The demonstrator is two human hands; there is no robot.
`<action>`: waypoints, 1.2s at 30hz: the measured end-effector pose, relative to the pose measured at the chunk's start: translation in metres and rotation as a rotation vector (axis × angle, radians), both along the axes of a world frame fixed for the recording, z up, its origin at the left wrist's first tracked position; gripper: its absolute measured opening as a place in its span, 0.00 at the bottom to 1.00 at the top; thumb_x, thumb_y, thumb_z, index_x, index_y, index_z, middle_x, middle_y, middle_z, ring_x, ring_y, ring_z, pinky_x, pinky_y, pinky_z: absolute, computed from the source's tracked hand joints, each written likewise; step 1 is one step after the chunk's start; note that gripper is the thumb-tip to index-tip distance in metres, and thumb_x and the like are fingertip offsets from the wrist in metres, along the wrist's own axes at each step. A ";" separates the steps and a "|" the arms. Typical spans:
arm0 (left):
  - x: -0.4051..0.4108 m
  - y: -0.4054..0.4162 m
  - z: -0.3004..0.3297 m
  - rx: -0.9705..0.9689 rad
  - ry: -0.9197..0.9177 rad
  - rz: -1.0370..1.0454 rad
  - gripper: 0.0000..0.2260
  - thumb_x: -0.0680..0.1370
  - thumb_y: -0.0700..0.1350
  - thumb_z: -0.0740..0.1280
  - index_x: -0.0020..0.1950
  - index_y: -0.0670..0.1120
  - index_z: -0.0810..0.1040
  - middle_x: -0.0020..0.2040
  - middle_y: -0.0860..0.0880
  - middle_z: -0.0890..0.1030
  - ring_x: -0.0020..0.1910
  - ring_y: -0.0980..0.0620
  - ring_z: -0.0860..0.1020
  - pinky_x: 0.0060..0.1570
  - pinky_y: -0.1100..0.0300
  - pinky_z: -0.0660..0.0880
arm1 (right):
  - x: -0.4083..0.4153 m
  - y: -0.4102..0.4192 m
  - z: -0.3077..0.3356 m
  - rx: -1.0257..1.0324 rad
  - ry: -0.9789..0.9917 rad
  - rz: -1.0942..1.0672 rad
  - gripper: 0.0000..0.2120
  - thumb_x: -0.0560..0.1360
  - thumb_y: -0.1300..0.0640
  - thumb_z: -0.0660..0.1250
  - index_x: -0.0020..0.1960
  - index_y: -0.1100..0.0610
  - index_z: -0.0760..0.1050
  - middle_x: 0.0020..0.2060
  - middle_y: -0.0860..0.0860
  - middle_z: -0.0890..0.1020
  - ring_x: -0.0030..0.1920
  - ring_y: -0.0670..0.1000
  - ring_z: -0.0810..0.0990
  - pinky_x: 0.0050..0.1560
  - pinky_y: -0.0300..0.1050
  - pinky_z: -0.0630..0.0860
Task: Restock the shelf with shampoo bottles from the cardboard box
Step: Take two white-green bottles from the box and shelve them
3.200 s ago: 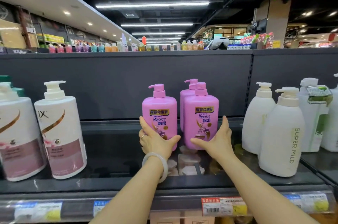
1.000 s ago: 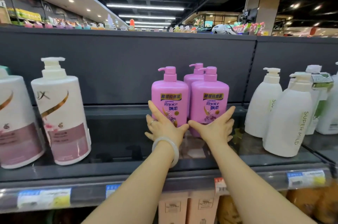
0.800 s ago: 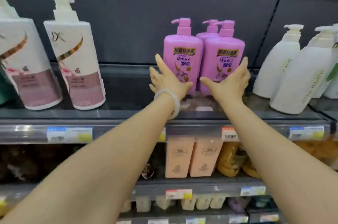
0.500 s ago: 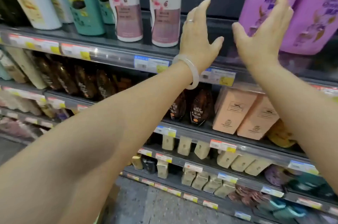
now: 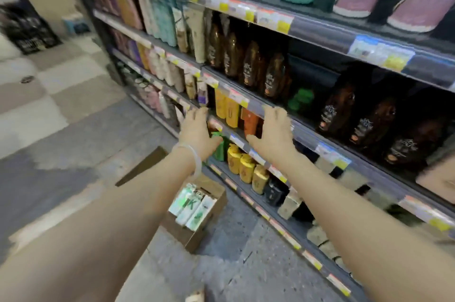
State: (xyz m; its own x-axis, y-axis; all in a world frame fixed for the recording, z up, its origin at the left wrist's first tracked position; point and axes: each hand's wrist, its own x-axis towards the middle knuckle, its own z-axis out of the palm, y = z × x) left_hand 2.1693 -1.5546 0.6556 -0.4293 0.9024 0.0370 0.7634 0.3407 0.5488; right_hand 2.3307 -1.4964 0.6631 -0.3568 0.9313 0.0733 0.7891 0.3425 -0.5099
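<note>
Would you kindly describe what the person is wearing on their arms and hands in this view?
Both forearms are bare, with no sleeves or gloves in view. The left hand has a pale, translucent bangle around its wrist. The right hand and its wrist show no jewellery. The picture is too blurred to tell whether any finger carries a ring.

A brown cardboard box [image 5: 197,232] with a matt, papery surface sits on a speckled grey stone-like floor [image 5: 73,144]. Glossy white plastic bottles [image 5: 190,208] stand inside it. The dark shelf edges [image 5: 320,33] look like smooth metal, fronted with shiny paper price labels [image 5: 270,19]. Amber bottles [image 5: 273,77] shine like glossy plastic. A smooth, pale, translucent bangle [image 5: 193,156] circles one wrist.
</note>
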 end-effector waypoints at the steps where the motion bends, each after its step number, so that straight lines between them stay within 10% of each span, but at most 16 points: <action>1: -0.021 -0.009 -0.007 -0.042 0.001 0.025 0.32 0.71 0.47 0.71 0.71 0.44 0.61 0.69 0.41 0.63 0.69 0.41 0.62 0.67 0.50 0.63 | -0.018 -0.003 -0.008 -0.025 -0.031 0.025 0.34 0.71 0.50 0.70 0.71 0.57 0.57 0.69 0.59 0.60 0.68 0.61 0.61 0.66 0.53 0.66; 13: -0.250 -0.010 -0.102 -0.415 -0.062 0.066 0.29 0.72 0.48 0.70 0.69 0.45 0.63 0.67 0.42 0.63 0.63 0.41 0.67 0.54 0.55 0.67 | -0.220 0.012 -0.118 -0.395 -0.125 -0.099 0.30 0.72 0.49 0.69 0.68 0.58 0.61 0.65 0.59 0.64 0.66 0.60 0.64 0.62 0.50 0.67; 23: -0.290 0.036 -0.203 -0.620 -0.126 0.023 0.31 0.71 0.47 0.72 0.70 0.46 0.61 0.69 0.43 0.63 0.65 0.42 0.67 0.61 0.51 0.70 | -0.256 0.031 -0.222 -0.646 -0.160 -0.279 0.29 0.73 0.51 0.68 0.69 0.59 0.63 0.65 0.60 0.66 0.66 0.60 0.65 0.63 0.50 0.68; 36: -0.364 0.063 -0.462 -0.985 -0.221 0.038 0.37 0.68 0.49 0.68 0.73 0.49 0.56 0.67 0.46 0.63 0.65 0.43 0.65 0.64 0.52 0.69 | -0.314 0.009 -0.466 -1.109 -0.077 -0.668 0.26 0.71 0.54 0.68 0.66 0.58 0.66 0.62 0.59 0.72 0.61 0.59 0.73 0.57 0.47 0.72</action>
State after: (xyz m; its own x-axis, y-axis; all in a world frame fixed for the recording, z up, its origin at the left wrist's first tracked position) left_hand 1.8052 -1.4914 0.1937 -0.3653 0.4738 -0.8013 0.6579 0.7404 0.1379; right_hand 2.0163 -1.4875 0.1967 0.2286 0.4799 -0.8470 0.6820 -0.6998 -0.2124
